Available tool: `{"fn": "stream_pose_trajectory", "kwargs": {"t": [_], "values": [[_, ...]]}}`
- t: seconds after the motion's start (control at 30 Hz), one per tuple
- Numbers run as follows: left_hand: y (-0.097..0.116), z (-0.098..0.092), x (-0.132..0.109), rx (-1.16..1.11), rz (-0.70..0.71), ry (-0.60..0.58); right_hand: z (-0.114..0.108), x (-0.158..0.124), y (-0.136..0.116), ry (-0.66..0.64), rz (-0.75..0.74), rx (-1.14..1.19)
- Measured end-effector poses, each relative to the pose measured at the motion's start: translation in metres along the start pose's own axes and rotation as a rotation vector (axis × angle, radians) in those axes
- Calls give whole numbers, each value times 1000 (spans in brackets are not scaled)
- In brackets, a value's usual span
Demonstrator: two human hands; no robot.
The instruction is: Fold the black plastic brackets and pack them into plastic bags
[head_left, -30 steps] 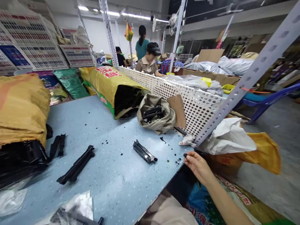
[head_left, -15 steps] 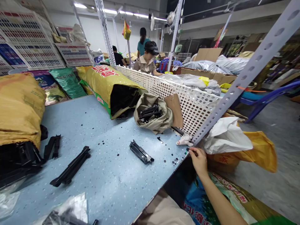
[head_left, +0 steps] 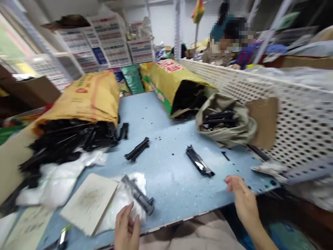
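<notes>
My left hand [head_left: 127,225] is at the table's near edge, thumb and fingers apart, with nothing visible in it. Just beyond its fingertips a black folding plastic part [head_left: 139,195] lies on a clear plastic bag [head_left: 110,211]. My right hand [head_left: 244,198], blurred, is over the near edge at the right. Its fingers are drawn together at the tips, and anything between them is too small to make out. Another black folded part [head_left: 199,161], with a shiny strip, lies on the blue table [head_left: 169,187] between the hands. Farther left lies a third such part [head_left: 137,149].
A yellow sack [head_left: 88,93] spills black parts at the left. A green-yellow sack [head_left: 179,80] and a cloth bag [head_left: 226,135] of black parts stand by a white perforated panel [head_left: 299,121]. A stained pad [head_left: 90,203] lies near left. A person [head_left: 221,48] sits beyond the panel.
My view has swung left. My right hand has moved away from the table's right corner, toward the middle. My left hand has come into view beside the black part on the plastic bag.
</notes>
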State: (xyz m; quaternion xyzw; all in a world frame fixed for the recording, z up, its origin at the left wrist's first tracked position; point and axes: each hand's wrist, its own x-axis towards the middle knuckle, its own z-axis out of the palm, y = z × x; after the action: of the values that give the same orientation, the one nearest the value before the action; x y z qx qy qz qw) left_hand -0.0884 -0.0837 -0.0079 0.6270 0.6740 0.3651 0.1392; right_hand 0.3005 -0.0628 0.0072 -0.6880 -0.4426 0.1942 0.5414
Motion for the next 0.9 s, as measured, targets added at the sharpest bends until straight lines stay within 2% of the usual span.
{"fn": "stream_pose_trajectory", "kwargs": {"t": [0.1,0.17,0.23,0.33,0.4,0.47,0.53,0.6,0.7,0.83,0.9], "values": [[10,-5,4,68,27,83,73,-31,-55,-590,-119,42],[15,-7,10,105,75,133,116,-56,-88,-846,-228,8],[14,-10,17,99,102,178,150,-74,-108,-955,-299,-121],[4,-18,29,107,112,226,179,-79,-115,-984,-293,-298],[-4,-25,37,174,142,201,185,-68,-110,-1019,-242,-283],[-7,-31,45,236,169,157,184,-55,-104,-1101,-132,-148],[-5,-34,52,233,166,153,181,-46,-100,-1196,62,65],[0,-35,58,166,124,192,176,-44,-100,-1227,311,296],[8,-36,64,51,22,188,172,-49,-100,-1179,636,597],[13,-37,63,65,-8,-40,168,-55,-96,-1056,1016,823],[15,-35,60,93,-6,-114,167,-57,-94,-1069,1186,907]]}}
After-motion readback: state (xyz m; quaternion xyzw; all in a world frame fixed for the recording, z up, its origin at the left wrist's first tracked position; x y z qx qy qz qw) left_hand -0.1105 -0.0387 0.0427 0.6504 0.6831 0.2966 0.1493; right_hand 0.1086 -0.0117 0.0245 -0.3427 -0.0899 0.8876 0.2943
